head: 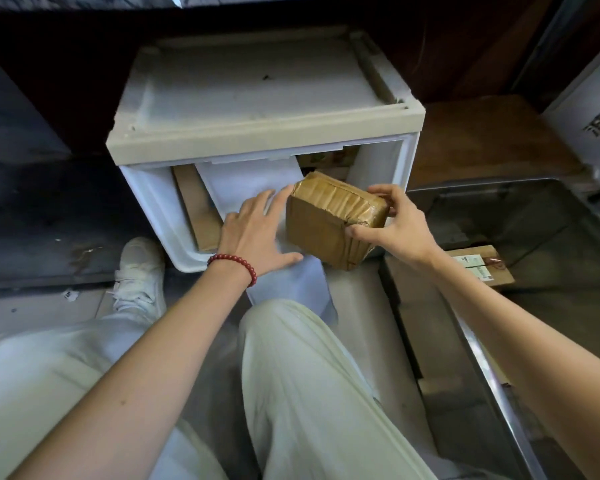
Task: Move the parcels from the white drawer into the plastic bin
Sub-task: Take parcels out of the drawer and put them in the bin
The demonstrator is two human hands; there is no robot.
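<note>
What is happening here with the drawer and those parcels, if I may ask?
A person crouches at an open white drawer. Their right hand grips a brown taped parcel above the drawer, while the left hand rests flat on a white mailer bag inside it. A flat cardboard parcel also lies in the drawer. The clear plastic bin stands to the right, with a labelled parcel already inside.

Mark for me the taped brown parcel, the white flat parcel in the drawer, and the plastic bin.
taped brown parcel (321,220): head view, its front face.
white flat parcel (246,181): head view, its upper, uncovered part.
plastic bin (482,186): head view, its far rim.
</note>
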